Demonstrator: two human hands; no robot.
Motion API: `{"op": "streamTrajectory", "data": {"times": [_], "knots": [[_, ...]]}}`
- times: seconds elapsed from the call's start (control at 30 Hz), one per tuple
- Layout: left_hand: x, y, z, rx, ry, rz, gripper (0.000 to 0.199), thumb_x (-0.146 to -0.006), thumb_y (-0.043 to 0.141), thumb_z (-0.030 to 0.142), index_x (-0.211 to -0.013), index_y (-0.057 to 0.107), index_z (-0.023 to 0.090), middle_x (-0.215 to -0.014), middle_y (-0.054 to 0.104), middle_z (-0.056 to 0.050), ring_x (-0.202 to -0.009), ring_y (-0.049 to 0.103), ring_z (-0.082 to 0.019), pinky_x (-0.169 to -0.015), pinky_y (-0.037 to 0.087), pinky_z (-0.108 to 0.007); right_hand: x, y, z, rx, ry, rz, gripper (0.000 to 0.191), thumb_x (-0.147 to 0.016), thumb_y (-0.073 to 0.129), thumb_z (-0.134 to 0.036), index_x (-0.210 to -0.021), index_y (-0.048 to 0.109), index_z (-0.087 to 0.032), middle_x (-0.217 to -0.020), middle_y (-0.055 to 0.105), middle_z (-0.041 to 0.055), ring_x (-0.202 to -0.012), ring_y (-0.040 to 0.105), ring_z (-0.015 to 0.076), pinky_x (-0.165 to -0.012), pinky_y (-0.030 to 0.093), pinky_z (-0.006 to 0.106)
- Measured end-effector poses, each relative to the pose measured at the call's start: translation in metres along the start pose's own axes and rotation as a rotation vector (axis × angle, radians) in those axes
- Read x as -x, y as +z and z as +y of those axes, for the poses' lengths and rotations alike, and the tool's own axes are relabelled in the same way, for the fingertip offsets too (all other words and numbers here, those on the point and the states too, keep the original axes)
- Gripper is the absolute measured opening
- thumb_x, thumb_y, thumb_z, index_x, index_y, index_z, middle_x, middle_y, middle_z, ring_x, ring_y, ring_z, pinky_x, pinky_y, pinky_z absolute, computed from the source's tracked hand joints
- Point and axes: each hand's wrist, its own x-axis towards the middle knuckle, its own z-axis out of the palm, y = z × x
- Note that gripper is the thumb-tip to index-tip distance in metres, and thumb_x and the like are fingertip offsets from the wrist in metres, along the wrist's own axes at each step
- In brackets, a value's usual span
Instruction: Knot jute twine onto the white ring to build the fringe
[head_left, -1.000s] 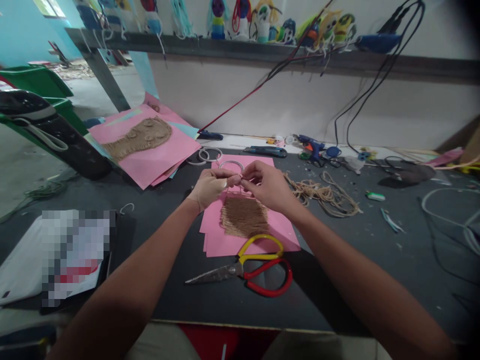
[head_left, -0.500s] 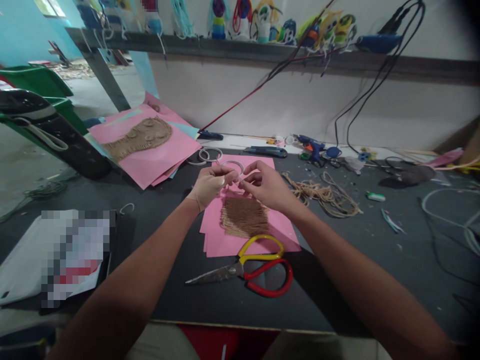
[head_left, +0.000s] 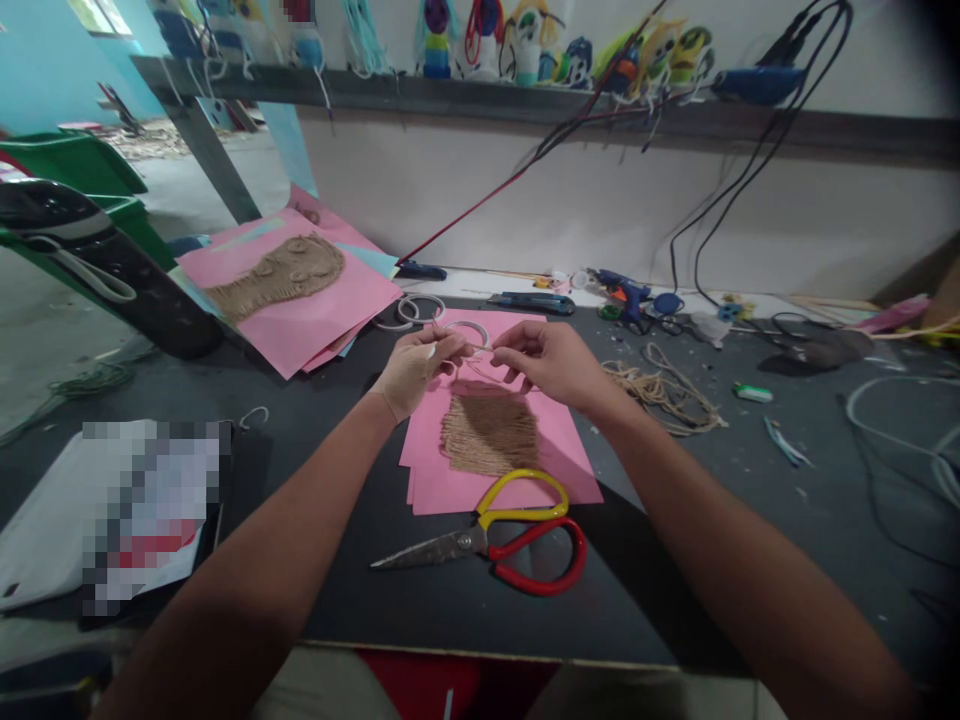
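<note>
Dark grey worktop (head_left: 352,605) is stretching beneath everything, and pink paper sheets (head_left: 427,485), at least two layered, are lying on it. One pair of scissors (head_left: 472,540) is resting by their near edge, its long axis running left to right, blades pointing left, the yellow handle overlapping the paper. Two hands are hovering over the sheets' far half: the right hand (head_left: 555,368) is sitting slightly farther right than half a second ago, widening its gap from the left hand (head_left: 411,372) and covering more of one twine tangle (head_left: 675,400). One twine panel (head_left: 489,445) is lying flat on the paper, just nearer than the hands, its rows running left to right. One twine strand (head_left: 481,347) is spanning the gap, pointing left to right; the left fingers are pinching it, but whether the right fingers are clamping it I cannot tell.
</note>
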Motion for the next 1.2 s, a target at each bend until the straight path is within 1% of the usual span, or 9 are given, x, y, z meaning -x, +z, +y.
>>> {"op": "streamTrajectory", "data": {"times": [0.17,0.37,0.5,0.63,0.8,0.87,0.93,1.03,1.2], "knots": [[0.002,0.0,0.001,-0.036,-0.008,0.003,0.023,-0.075,0.077,0.034,-0.08,0.068,0.013,-0.083,0.072,-0.008,-0.063,0.054,-0.008,-0.056,0.04,-0.022,0.0,-0.004,0.001,0.107,0.03,-0.006,0.014,-0.09,0.067,-0.028,-0.088,0.071,-0.014,-0.078,0.076,0.0101,-0.062,0.07,0.0165,-0.05,0.056,0.025],[-0.001,-0.003,-0.003,-0.105,-0.024,-0.014,0.021,-0.076,0.076,0.034,-0.078,0.068,0.014,-0.083,0.07,-0.007,-0.059,0.05,-0.008,-0.045,0.031,-0.02,-0.002,-0.003,0.006,0.264,-0.008,0.023,0.011,-0.091,0.065,-0.024,-0.086,0.07,-0.016,-0.077,0.075,0.0077,-0.06,0.069,0.0171,-0.057,0.055,0.03],[-0.005,-0.004,-0.01,-0.212,0.0,0.019,0.019,-0.072,0.079,0.029,-0.079,0.069,0.015,-0.074,0.067,-0.003,-0.058,0.052,-0.009,-0.051,0.038,-0.021,-0.003,-0.002,0.009,0.446,-0.035,0.068,0.009,-0.09,0.067,-0.025,-0.086,0.072,-0.018,-0.077,0.075,0.0066,-0.064,0.069,0.0192,-0.067,0.053,0.034],[-0.003,-0.004,-0.016,-0.462,0.145,0.025,0.026,-0.072,0.079,0.023,-0.095,0.071,0.015,-0.075,0.069,-0.004,-0.068,0.061,-0.014,-0.065,0.048,-0.027,-0.004,-0.002,0.01,0.555,-0.059,0.073,0.011,-0.092,0.065,-0.026,-0.089,0.073,-0.018,-0.079,0.075,0.008,-0.066,0.068,0.0206,-0.071,0.05,0.035],[-0.001,-0.006,-0.02,-0.904,0.574,-0.031,0.036,-0.076,0.077,0.02,-0.111,0.071,0.018,-0.108,0.075,-0.011,-0.096,0.067,-0.022,-0.091,0.05,-0.037,-0.004,0.0,0.011,0.622,-0.094,0.08,0.01,-0.092,0.065,-0.023,-0.089,0.073,-0.018,-0.087,0.077,0.0095,-0.074,0.068,0.0219,-0.074,0.047,0.035],[-0.002,-0.007,-0.02,-0.991,0.662,-0.06,0.033,-0.077,0.078,0.02,-0.109,0.073,0.018,-0.112,0.075,-0.012,-0.106,0.066,-0.026,-0.1,0.047,-0.041,-0.004,0.003,0.011,0.615,-0.086,0.068,0.009,-0.092,0.065,-0.022,-0.09,0.074,-0.018,-0.087,0.077,0.0087,-0.074,0.068,0.0214,-0.074,0.047,0.033],[-0.004,-0.006,-0.021,-1.024,0.662,-0.07,0.026,-0.078,0.076,0.02,-0.105,0.075,0.02,-0.109,0.076,-0.011,-0.105,0.067,-0.026,-0.101,0.046,-0.043,-0.004,0.006,0.011,0.617,-0.089,0.061,0.009,-0.091,0.066,-0.021,-0.089,0.074,-0.018,-0.084,0.076,0.008,-0.074,0.068,0.021,-0.073,0.046,0.032],[-0.004,-0.004,-0.02,-1.054,0.624,-0.082,0.018,-0.08,0.074,0.021,-0.097,0.078,0.022,-0.103,0.076,-0.011,-0.097,0.068,-0.025,-0.096,0.048,-0.041,-0.003,0.009,0.011,0.63,-0.102,0.053,0.01,-0.091,0.066,-0.022,-0.088,0.075,-0.018,-0.083,0.076,0.0081,-0.074,0.067,0.0211,-0.072,0.046,0.032],[-0.001,0.0,-0.02,-1.107,0.628,-0.071,0.016,-0.081,0.071,0.02,-0.094,0.08,0.023,-0.1,0.076,-0.012,-0.095,0.067,-0.025,-0.094,0.047,-0.042,-0.003,0.011,0.011,0.618,-0.122,0.03,0.012,-0.092,0.065,-0.024,-0.089,0.075,-0.018,-0.084,0.076,0.0085,-0.074,0.067,0.021,-0.069,0.045,0.031]]}}
